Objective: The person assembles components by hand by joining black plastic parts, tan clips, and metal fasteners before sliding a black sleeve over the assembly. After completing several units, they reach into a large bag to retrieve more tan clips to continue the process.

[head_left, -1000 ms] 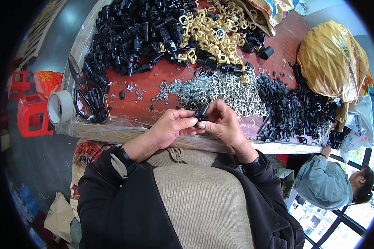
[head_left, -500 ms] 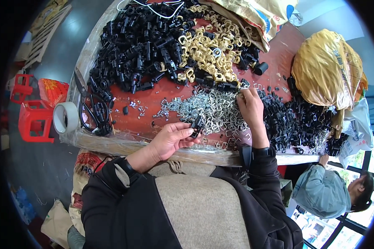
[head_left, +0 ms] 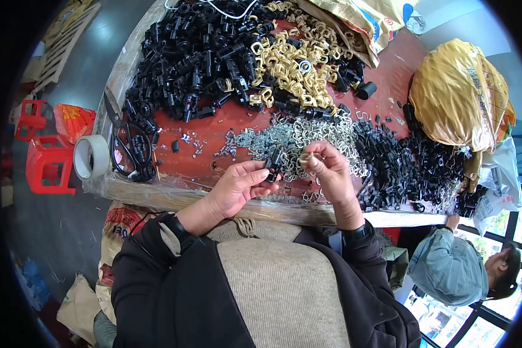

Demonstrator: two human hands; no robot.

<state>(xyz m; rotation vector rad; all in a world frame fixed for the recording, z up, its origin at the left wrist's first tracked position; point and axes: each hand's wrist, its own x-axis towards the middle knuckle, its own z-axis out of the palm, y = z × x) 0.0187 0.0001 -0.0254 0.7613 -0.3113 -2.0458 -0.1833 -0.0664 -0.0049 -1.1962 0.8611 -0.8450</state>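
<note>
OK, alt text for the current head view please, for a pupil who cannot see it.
A person's left hand holds a black part, the right hand a small gold piece, over a red table. Beyond lie heaps of black fittings, gold clips and silver hooks; scissors lie at left.

The black fitting [head_left: 276,158] is probably plastic, the silvery hooks [head_left: 312,134] shiny metal, the yellow bag [head_left: 453,95] glossy.

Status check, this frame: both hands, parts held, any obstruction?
Left hand holding black fitting. Right hand pinching gold-coloured piece, parts apart. No obstruction visible between; silver hooks piled beyond.
</note>
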